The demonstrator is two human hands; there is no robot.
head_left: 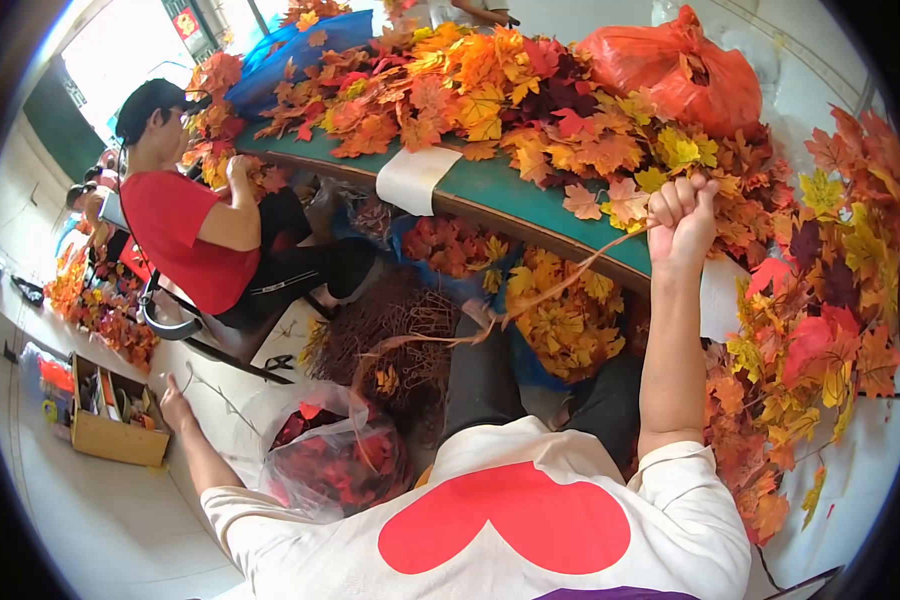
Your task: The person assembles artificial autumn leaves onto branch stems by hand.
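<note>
My right hand (682,220) is raised at the near edge of the green table (500,195), its fingers closed round one end of a long tan strand (570,278). From there the strand, twisted and loose, droops leftward across my lap and hangs near a clear plastic bag (335,455) of red leaves. Far out to the left, my left hand (177,405) is held low with its fingers curled. A thin bare stem (225,398) shows right beside it; whether the fingers grip it is unclear. Artificial maple leaves (450,95) in orange, yellow and red are heaped on the table.
An orange-red plastic bag (685,75) stands at the table's far right. Leaf garlands (820,330) hang on the right. Below the table are a bundle of brown stems (400,325) and bagged yellow leaves (565,310). A cardboard box (115,430) and a seated person (190,215) are leftward.
</note>
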